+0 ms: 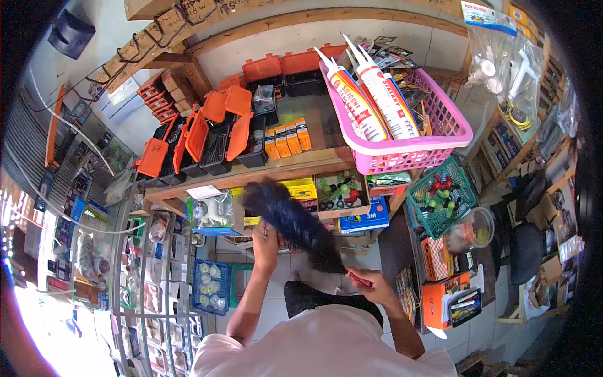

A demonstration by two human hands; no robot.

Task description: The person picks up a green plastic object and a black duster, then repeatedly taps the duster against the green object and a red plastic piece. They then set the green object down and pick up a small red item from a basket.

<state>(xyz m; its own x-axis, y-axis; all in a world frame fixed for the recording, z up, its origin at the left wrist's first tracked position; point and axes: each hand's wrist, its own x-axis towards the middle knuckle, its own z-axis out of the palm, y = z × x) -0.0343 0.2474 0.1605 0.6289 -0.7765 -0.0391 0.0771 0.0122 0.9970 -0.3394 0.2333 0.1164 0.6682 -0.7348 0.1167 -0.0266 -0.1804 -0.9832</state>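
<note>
- Feather duster [290,221]: dark, blurred, long axis slants from upper left at the shelf edge down right to its red handle [359,278].
- Right hand [372,281]: fist closed on the handle, so nearer the grip end.
- Left hand [265,236]: touching the feathers mid-length; how far its fingers close, cannot tell.
- Above: 2 sealant tubes [370,94] in a pink basket [408,151], orange cases [207,135].
</note>
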